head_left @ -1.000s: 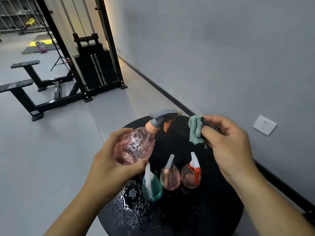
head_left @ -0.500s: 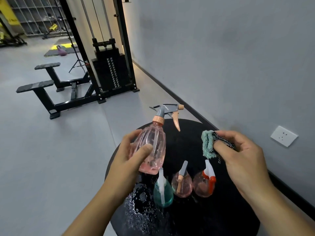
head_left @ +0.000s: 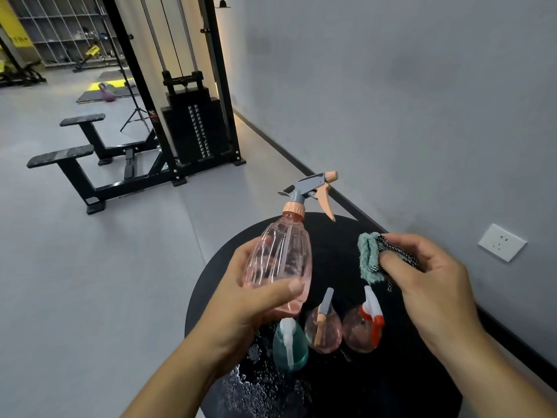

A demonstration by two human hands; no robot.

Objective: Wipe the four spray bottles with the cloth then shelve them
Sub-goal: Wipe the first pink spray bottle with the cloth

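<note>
My left hand (head_left: 241,300) grips a pink see-through spray bottle (head_left: 280,254) near its base and holds it nearly upright above the round black table (head_left: 422,372); its grey-and-orange trigger head points right. My right hand (head_left: 428,282) holds a bunched teal cloth (head_left: 369,257) a short way right of the bottle, not touching it. Three small spray bottles stand in a row on the table below: a teal one (head_left: 291,345), a pink one with a grey-orange head (head_left: 323,327), and a pink one with a red-white head (head_left: 363,327).
Water drops (head_left: 256,384) lie on the table's near left part. A grey wall with a socket (head_left: 501,242) runs along the right. A black cable weight machine (head_left: 193,128) and bench pads (head_left: 60,156) stand on the grey floor behind; wire shelving (head_left: 66,25) is far back left.
My left hand has tipped the pink bottle from lying sideways to nearly upright. The right hand with the cloth stayed beside it. My view has shifted, so the table sits lower in frame.
</note>
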